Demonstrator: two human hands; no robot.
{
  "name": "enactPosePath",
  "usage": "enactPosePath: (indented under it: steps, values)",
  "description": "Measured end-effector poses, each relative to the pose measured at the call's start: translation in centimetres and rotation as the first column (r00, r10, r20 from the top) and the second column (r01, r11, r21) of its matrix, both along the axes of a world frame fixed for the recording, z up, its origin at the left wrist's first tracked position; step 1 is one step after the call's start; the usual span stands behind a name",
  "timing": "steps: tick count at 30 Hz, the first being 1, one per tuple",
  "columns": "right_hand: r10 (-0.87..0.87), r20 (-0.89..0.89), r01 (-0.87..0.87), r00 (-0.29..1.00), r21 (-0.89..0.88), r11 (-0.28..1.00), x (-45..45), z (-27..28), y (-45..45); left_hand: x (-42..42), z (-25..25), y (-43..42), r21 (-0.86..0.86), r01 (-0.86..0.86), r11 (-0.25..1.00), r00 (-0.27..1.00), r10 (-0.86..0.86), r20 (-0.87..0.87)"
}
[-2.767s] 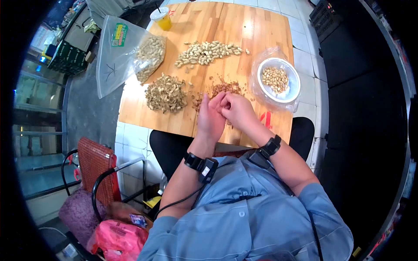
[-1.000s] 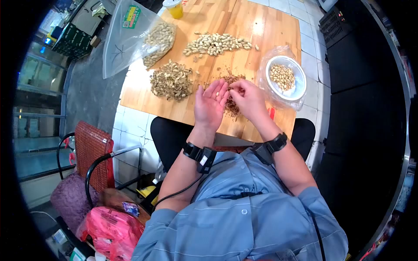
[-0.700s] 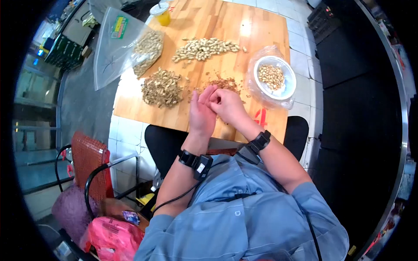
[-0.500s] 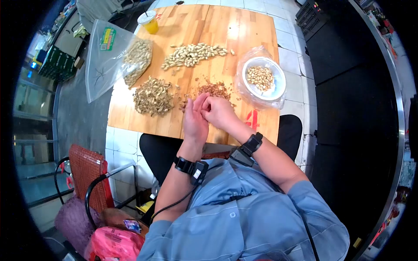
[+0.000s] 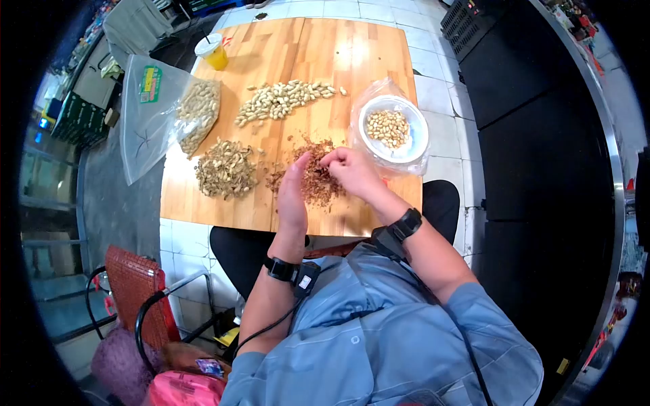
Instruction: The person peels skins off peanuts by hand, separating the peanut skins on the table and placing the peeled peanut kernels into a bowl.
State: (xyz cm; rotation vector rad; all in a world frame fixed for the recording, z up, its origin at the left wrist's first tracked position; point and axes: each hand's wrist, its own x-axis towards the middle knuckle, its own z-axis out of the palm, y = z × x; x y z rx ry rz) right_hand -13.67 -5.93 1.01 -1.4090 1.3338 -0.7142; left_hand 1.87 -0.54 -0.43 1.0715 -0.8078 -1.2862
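Observation:
My left hand (image 5: 292,196) is turned on its edge over the near part of the table, fingers stretched out; its palm is mostly hidden. To its right, my right hand (image 5: 353,173) has its fingertips pressed together over a scatter of reddish-brown skins (image 5: 317,181); whatever they pinch is too small to make out. The two hands are apart. Unshelled peanuts (image 5: 283,100) lie in a long heap farther back. Broken shells (image 5: 225,169) are piled to the left. Shelled kernels (image 5: 387,128) sit in a white bowl (image 5: 423,139) at the right.
A clear bag of peanuts (image 5: 198,111) lies at the table's left edge, and a lidded cup of yellow drink (image 5: 215,55) stands at the back left. The wooden table (image 5: 352,54) bears everything. A red woven chair (image 5: 137,294) is at the lower left.
The hands, together half a second ago, have separated: the right fingers have come away from the left palm, and the left hand has turned on edge. The view has shifted, moving the table left and down.

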Motion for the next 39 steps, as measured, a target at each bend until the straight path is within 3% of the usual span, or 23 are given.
enactPosePath:
  steps: [1, 4, 8, 11, 14, 17, 20, 22, 23, 25, 28, 31, 39]
  values:
    - [-0.03, 0.0, 0.03, 1.0, 0.001, 1.0, -0.6, 0.8, -0.3, 0.0, 0.0, -0.1, -0.002, -0.008, 1.0, 0.994, 0.008, 0.112]
    - [-0.116, 0.008, 0.116, 0.993, 0.052, 0.992, -3.4, 2.9, -1.4, -0.3, -0.9, -0.5, -0.112, -0.073, 0.991, 0.969, 0.097, 0.228]
    - [-0.252, 0.127, 0.25, 0.959, 0.028, 0.968, -7.9, 2.6, -4.8, -0.2, -0.4, -0.5, -0.148, -0.1, 0.984, 0.942, 0.142, 0.304]
    - [-0.295, -0.006, 0.287, 0.956, -0.209, 0.935, -10.3, 1.9, -6.9, 0.4, -0.7, -0.6, -0.177, -0.05, 0.983, 0.872, 0.13, 0.473]
    - [-0.314, -0.323, 0.209, 0.893, -0.322, 0.923, -10.1, 4.7, -6.6, 1.1, 0.1, -0.3, -0.188, -0.034, 0.982, 0.796, 0.141, 0.589]
    - [-0.264, -0.358, 0.109, 0.896, -0.399, 0.91, -8.0, 6.3, -6.4, 1.4, -0.4, -0.3, -0.033, -0.099, 0.994, 0.938, 0.105, 0.329]
    - [-0.098, -0.261, -0.003, 0.96, -0.363, 0.932, -3.2, 5.9, -7.1, 2.2, -2.0, -0.4, -0.177, -0.109, 0.978, 0.931, 0.163, 0.327]
    - [0.004, -0.239, -0.094, 0.971, -0.364, 0.927, 0.6, 4.9, -8.2, 2.7, -1.2, 0.0, -0.2, -0.11, 0.974, 0.806, 0.205, 0.555]
    - [0.039, -0.314, -0.161, 0.948, -0.369, 0.915, 2.4, 3.9, -9.1, 2.9, -0.6, 0.3, -0.209, -0.11, 0.972, 0.723, 0.222, 0.654]
    - [0.11, -0.458, -0.301, 0.882, -0.367, 0.88, 5.8, 1.3, -11.2, 3.4, 0.5, 0.8, -0.085, -0.105, 0.991, 0.837, 0.135, 0.531]
    - [0.065, -0.517, -0.348, 0.853, -0.471, 0.81, 9.7, -1.2, -12.9, 3.9, 0.4, 1.1, -0.153, -0.164, 0.975, 0.785, 0.223, 0.579]
    - [0.006, -0.658, -0.378, 0.753, -0.425, 0.823, 11.9, -2.8, -14.5, 5.0, -0.7, 1.1, -0.169, -0.149, 0.974, 0.785, 0.22, 0.58]
    - [-0.123, -0.637, -0.356, 0.761, -0.569, 0.741, 13.7, -4.2, -14.7, 5.6, -1.0, 1.0, -0.181, -0.205, 0.962, 0.791, 0.271, 0.549]
